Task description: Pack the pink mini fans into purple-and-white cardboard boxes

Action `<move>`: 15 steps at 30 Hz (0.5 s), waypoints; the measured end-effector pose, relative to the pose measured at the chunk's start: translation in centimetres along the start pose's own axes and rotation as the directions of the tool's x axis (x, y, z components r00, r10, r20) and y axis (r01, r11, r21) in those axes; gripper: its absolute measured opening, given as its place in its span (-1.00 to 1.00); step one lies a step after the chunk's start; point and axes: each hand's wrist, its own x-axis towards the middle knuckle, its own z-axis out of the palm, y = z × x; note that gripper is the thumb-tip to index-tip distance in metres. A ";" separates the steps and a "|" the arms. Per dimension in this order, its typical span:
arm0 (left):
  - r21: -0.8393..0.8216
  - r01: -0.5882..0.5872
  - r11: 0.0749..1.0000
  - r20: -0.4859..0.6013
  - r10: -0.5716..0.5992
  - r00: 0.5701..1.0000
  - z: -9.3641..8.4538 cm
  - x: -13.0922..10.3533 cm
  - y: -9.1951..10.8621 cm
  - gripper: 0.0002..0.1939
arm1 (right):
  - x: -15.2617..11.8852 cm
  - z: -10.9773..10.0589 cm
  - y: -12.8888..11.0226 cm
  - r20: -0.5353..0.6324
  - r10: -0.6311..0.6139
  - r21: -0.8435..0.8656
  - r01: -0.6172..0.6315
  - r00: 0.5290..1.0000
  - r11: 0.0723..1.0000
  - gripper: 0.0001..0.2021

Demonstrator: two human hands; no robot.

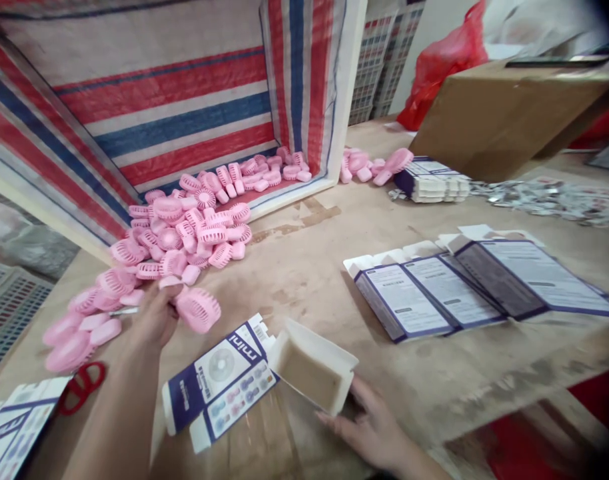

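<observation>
My left hand [157, 312] grips a pink mini fan [198, 309] at the near edge of a heap of pink mini fans [184, 230] spread over the wooden table [314, 267]. My right hand [372, 423] holds an opened white and purple carton [264, 373] by its end flap, low at the table's front. The carton lies on its side, with the word "mini" and a fan picture on it.
A striped woven sheet [174, 100] lines a frame behind the heap. Flat cartons [479, 283] lie to the right, with a stack [434, 181] and a brown cardboard box [504, 113] beyond. Red scissors [82, 385] and another flat carton [14, 420] sit at the left.
</observation>
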 end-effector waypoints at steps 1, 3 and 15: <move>-0.150 -0.059 0.987 -0.009 0.059 0.998 0.5 -1.7 1.5 -0.54 | 0.1 -0.1 -0.1 0.001 0.003 -0.006 -0.003 1.000 1.000 -0.47; -0.469 -0.237 0.851 -0.023 0.257 0.966 1.3 -5.5 4.7 -0.52 | 0.2 -0.1 -0.5 -0.002 0.003 -0.009 -0.003 1.000 1.000 -0.48; -0.273 -0.644 0.714 0.444 0.688 0.574 2.5 -10.2 5.0 -0.37 | 1.7 -0.3 -2.5 0.158 -0.100 0.047 0.094 0.982 0.994 -0.47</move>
